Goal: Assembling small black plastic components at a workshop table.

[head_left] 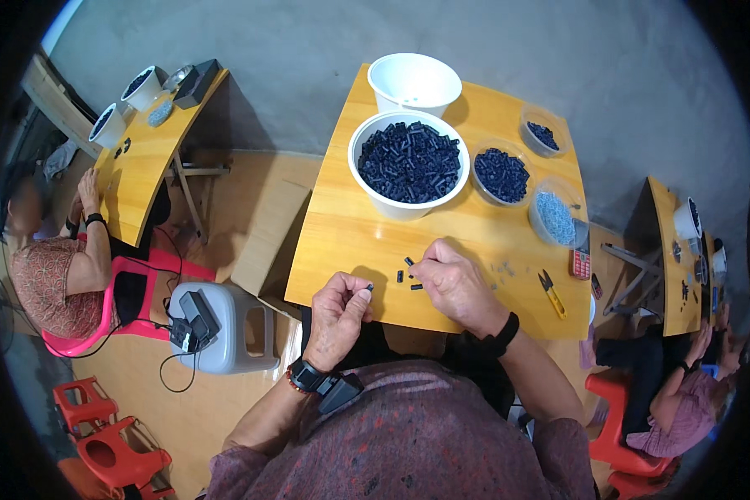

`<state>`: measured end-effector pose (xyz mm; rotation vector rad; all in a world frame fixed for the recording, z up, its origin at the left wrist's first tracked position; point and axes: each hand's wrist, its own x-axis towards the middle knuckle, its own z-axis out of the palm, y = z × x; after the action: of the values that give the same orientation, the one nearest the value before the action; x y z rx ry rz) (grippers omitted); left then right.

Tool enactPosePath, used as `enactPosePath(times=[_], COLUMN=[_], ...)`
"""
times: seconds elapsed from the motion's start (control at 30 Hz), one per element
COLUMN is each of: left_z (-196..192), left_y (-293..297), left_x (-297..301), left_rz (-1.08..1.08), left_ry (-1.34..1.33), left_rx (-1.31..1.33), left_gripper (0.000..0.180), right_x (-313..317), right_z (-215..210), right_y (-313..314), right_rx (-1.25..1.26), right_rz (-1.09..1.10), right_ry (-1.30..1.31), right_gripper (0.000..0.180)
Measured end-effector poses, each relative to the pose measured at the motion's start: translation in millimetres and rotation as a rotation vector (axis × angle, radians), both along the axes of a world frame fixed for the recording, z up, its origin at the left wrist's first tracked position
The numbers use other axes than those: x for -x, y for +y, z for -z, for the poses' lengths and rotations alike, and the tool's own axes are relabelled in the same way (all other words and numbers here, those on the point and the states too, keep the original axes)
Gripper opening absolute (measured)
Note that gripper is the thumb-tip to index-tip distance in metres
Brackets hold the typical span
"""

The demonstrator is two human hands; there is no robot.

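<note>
From the head view, the left hand [337, 312] hangs at the near edge of the yellow wooden bench [333, 242], its grip clenched on a small black plastic piece [369, 287] pinched between thumb and fingertips. The right hand [452, 282] rests on the bench just right of it, its grip closed on another tiny black part [409, 261] at the fingertips. A few loose black pieces [408, 279] lie on the bench between the two hands.

Beyond the hands stands a large white round bowl heaped with black plastic pieces [408, 162], and behind that bowl an empty white bowl [414, 81]. To the right of the full bowl sit three clear shallow tubs: one with black parts [501, 173], a smaller one with fewer [543, 133], one with pale grey bits [556, 217]. Yellow-handled snips [551, 293] lie near the bench's right edge.

Judging by the heaped bowl and the empty one, most of the work seems left.
</note>
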<state>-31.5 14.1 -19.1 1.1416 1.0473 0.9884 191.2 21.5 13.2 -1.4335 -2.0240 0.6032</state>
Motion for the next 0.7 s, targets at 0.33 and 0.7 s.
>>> enactPosePath(times=[0.33,0.7], left_z=[0,-4], left_y=[4,3], left_x=[-4,-2], left_rz=[0.017,0.055], left_ry=[0.01,-0.069], left_rx=[0.042,0.074], left_gripper=[0.007,0.008], right_x=[-1,-29], right_z=[5,-2], right_y=[9,-17], right_rx=[-0.047,0.343], right_rz=[-0.09,0.228], right_ry=[-0.113,0.837], right_gripper=[0.016,0.012])
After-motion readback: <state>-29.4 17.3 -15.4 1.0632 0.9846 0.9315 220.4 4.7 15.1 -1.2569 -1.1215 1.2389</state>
